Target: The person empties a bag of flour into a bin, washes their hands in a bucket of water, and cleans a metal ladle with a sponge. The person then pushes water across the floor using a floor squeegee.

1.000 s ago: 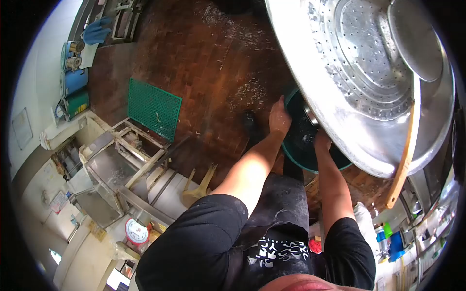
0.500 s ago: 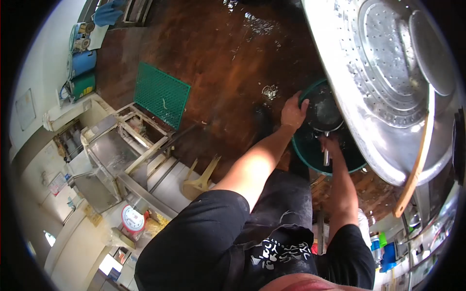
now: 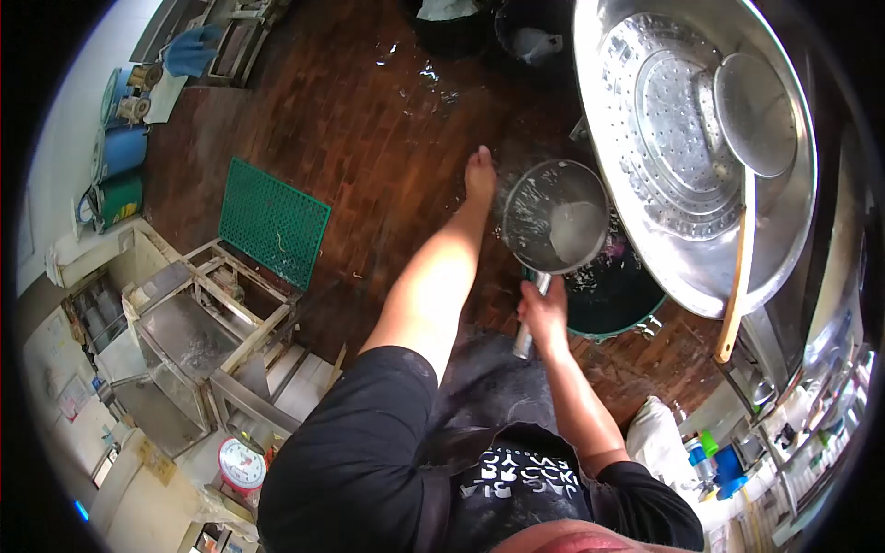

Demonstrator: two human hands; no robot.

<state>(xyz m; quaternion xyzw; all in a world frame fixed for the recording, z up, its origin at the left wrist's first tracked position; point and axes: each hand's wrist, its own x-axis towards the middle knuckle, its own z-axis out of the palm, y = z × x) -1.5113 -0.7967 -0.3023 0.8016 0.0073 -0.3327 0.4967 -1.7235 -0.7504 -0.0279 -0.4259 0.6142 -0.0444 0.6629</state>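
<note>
My right hand [image 3: 546,313] is closed around the metal handle of a round mesh strainer [image 3: 530,226]. Small whitish bits cling to the strainer's mesh, and a pale round patch shows on its right side. Partly beneath it is a dark green tub [image 3: 608,334] on the floor, with dark contents and white specks near its upper side. My left hand [image 3: 480,173] is held out to the left of the strainer, apart from it; its fingers are mostly hidden from view.
A large metal basin [image 3: 797,212] at the right holds a perforated metal pan [image 3: 666,120] and a wooden-handled skimmer [image 3: 756,115]. Left are a green mat [image 3: 274,221], a worn metal frame [image 3: 217,318] and a dial scale [image 3: 242,464]. Dark containers [image 3: 452,32] stand at the top. The floor looks wet.
The strainer has come up out of the green tub toward the left in my right hand. My left hand has let go of the tub's rim and moved left and away. The view has shifted.
</note>
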